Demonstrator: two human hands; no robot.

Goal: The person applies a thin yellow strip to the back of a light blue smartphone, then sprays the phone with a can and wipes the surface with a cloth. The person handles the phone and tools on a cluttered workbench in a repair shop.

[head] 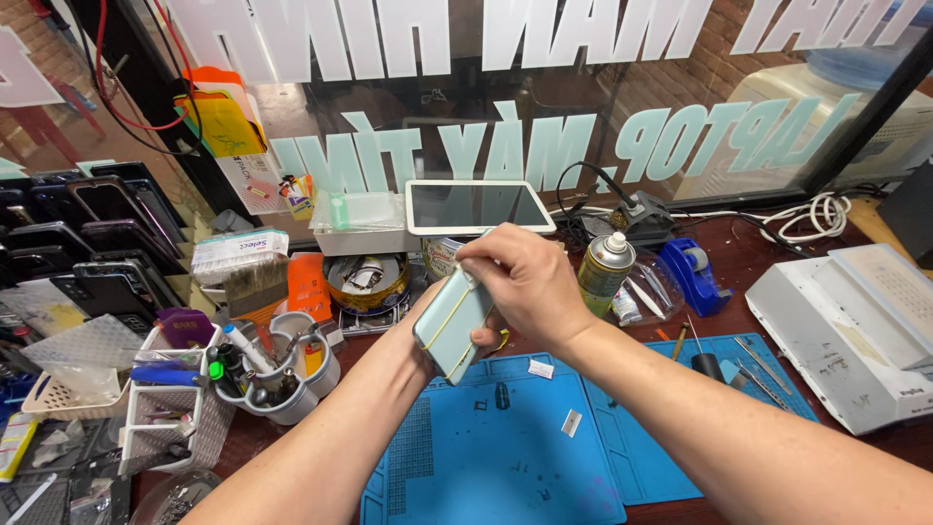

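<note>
Above a blue work mat (pixel 505 457), both hands hold a pale green phone (pixel 449 321) with yellow rubber bands wrapped around it. My left hand (pixel 420 319) supports the phone from behind and is mostly hidden by it. My right hand (pixel 525 282) grips the phone's upper right edge, fingers curled over the top corner. The phone is tilted, its back facing the camera.
A white tablet (pixel 478 206) lies on a box behind the hands. A spray can (pixel 603 272), a blue tape dispenser (pixel 694 272) and a white machine (pixel 855 331) stand to the right. A white tool holder (pixel 277 374), a brush (pixel 255 282) and racks of phones (pixel 87 243) fill the left.
</note>
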